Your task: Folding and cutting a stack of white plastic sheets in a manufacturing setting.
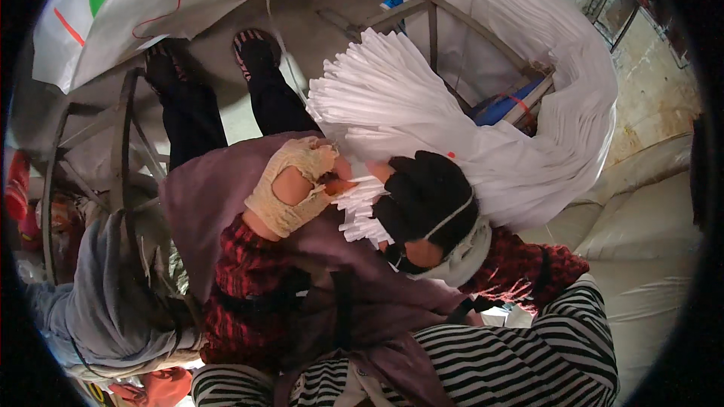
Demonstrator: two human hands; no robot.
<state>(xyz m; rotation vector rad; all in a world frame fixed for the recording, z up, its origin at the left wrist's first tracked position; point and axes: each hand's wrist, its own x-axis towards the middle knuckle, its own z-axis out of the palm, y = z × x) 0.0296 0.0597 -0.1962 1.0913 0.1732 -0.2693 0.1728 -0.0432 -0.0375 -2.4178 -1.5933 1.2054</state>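
Note:
A thick bundle of thin white sheets [407, 98] fans out in folds in front of me, and its narrow end lies over my lap. My right hand [426, 207], in a black glove with a hole on its back, is closed around that narrow end. My left hand [296, 183], in a torn beige glove, is at the left side of the gathered edges. Its fingers are bent together against them. A small orange-brown bit [339, 187] shows at these fingertips, but I cannot make out what it is.
The white sheets curve over a metal frame [434, 30] at the right, with a blue item [498, 109] inside it. A printed white sheet [151, 7] hangs at upper left. Another metal frame [124, 128] and grey cloth [124, 301] are on my left.

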